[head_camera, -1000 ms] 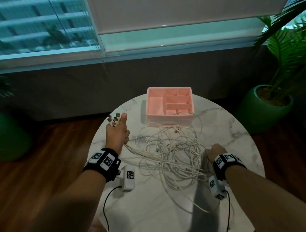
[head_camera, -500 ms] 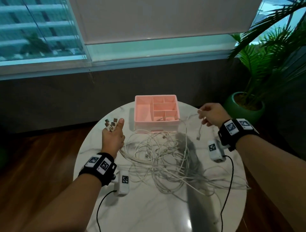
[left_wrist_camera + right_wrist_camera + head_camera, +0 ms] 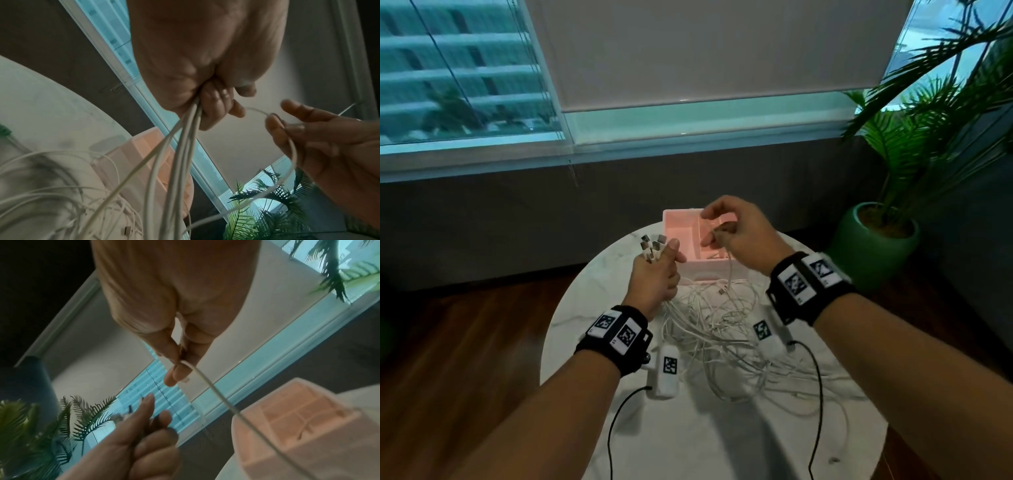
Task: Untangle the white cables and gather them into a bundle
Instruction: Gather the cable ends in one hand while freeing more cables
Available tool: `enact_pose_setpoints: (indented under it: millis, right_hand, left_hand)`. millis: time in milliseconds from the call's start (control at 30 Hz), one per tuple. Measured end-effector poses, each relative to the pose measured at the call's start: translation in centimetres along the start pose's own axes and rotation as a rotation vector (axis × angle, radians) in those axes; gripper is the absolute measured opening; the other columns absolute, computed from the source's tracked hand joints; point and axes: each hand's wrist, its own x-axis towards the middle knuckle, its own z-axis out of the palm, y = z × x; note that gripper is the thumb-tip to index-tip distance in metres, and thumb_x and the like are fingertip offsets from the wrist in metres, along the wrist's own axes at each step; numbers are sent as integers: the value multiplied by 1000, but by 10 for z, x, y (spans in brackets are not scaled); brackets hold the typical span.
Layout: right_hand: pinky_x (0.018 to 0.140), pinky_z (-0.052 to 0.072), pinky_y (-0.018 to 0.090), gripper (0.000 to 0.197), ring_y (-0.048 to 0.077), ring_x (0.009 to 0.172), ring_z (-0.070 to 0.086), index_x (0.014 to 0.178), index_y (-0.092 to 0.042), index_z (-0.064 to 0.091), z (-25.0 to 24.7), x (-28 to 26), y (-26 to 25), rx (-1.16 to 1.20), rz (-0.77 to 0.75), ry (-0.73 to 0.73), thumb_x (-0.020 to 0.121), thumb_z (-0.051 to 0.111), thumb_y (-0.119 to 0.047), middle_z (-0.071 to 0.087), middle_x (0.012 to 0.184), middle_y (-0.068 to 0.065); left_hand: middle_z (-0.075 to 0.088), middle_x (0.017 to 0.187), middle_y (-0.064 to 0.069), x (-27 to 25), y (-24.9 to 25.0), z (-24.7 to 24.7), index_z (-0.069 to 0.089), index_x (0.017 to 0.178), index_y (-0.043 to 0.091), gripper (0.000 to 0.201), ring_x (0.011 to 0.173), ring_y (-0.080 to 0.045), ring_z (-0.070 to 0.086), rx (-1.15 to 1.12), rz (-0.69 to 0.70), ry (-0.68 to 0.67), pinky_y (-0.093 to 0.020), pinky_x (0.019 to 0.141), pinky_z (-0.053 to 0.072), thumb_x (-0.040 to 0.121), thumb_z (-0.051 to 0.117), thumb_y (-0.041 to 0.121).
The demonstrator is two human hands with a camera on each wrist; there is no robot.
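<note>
A tangle of white cables [image 3: 722, 337] lies on the round marble table [image 3: 592, 308]. My left hand [image 3: 664, 258] is raised above the table's far left and grips several cable ends, their metal plugs [image 3: 652, 245] sticking up past the fingers. In the left wrist view the gripped cables [image 3: 185, 129] run down from the fist [image 3: 213, 97]. Close to its right, my right hand [image 3: 714, 236] pinches a single cable [image 3: 728, 270] between thumb and fingers. That cable [image 3: 207, 384] hangs down to the pile.
A pink divided box [image 3: 681, 236] stands at the table's far edge, just behind both hands. A green potted palm [image 3: 876, 240] is on the floor to the right. White camera modules [image 3: 667, 373] with black cords hang below my wrists over the table.
My right hand has carried its cable from the far right leftwards, close to my left hand. The left hand has risen a little, still gripping the plug ends.
</note>
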Motion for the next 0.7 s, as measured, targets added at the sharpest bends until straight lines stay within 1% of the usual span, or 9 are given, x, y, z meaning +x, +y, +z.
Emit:
enact_pose_setpoints:
  millis: [100, 167, 233, 333, 433, 467, 533, 633, 700]
  right_hand:
    - [78, 62, 37, 37, 21, 80, 73, 112, -6, 63, 31, -8, 7, 146, 50, 13, 86, 56, 19, 65, 107, 7]
    - [77, 61, 42, 37, 24, 77, 70, 109, -2, 64, 43, -15, 13, 241, 110, -19, 83, 54, 23, 67, 96, 11]
    - [74, 61, 41, 36, 23, 75, 68, 105, -2, 65, 53, -22, 19, 249, 126, -54, 81, 55, 23, 68, 91, 12]
    - [66, 60, 38, 27, 29, 71, 69, 101, -4, 63, 58, -30, 33, 224, 144, -118, 84, 62, 16, 62, 83, 14]
    - [62, 58, 32, 18, 19, 64, 71, 91, -14, 61, 52, -36, 57, -26, 151, -230, 89, 65, 3, 64, 78, 6]
    - [65, 59, 34, 19, 16, 65, 70, 84, -17, 62, 48, -40, 68, -140, 155, -267, 89, 64, 1, 66, 78, 4]
    - [75, 59, 36, 25, 18, 75, 70, 72, -23, 62, 33, -46, 90, -367, 199, -315, 87, 62, -3, 68, 80, 1]
    - [79, 47, 26, 18, 16, 85, 65, 79, -21, 70, -2, -56, 126, -575, 359, -277, 89, 62, -8, 68, 84, -5]
    - [76, 43, 24, 18, 15, 83, 63, 78, -25, 69, -24, -63, 145, -602, 451, -217, 90, 65, -13, 66, 80, -8]
  left_hand:
    - [26, 57, 2, -6, -1, 4, 62, 89, 8, 36, 42, -7, 20, -94, -24, -26, -18, 40, 16, 103, 54, 40]
    - [40, 56, 0, -9, 0, 5, 63, 92, 7, 38, 41, -6, 27, -150, -55, -9, -17, 38, 19, 102, 54, 42]
    - [48, 54, 0, -9, 0, 4, 64, 98, 2, 42, 40, -7, 36, -132, -68, 20, -17, 36, 22, 103, 53, 42]
    - [42, 60, -2, -11, -1, 1, 63, 92, 3, 37, 41, -8, 31, -88, -38, 58, -19, 37, 22, 104, 53, 36]
    - [45, 63, -1, -9, 2, -6, 54, 75, 11, 37, 45, -8, 31, -168, -10, 172, -19, 38, 23, 104, 54, 33]
    - [48, 63, 0, -7, 3, -9, 51, 72, 13, 39, 46, -8, 33, -225, 0, 212, -19, 38, 25, 104, 54, 34]
    - [49, 58, 0, -3, 5, -17, 44, 66, 15, 45, 49, -11, 40, -316, 27, 284, -21, 41, 31, 104, 53, 37]
    - [36, 53, 1, 0, 6, -31, 38, 61, 19, 52, 51, -15, 46, -381, 40, 368, -27, 52, 43, 103, 53, 44]
    - [29, 55, 2, 0, 5, -36, 35, 61, 20, 52, 47, -14, 41, -422, 21, 343, -29, 54, 47, 102, 54, 48]
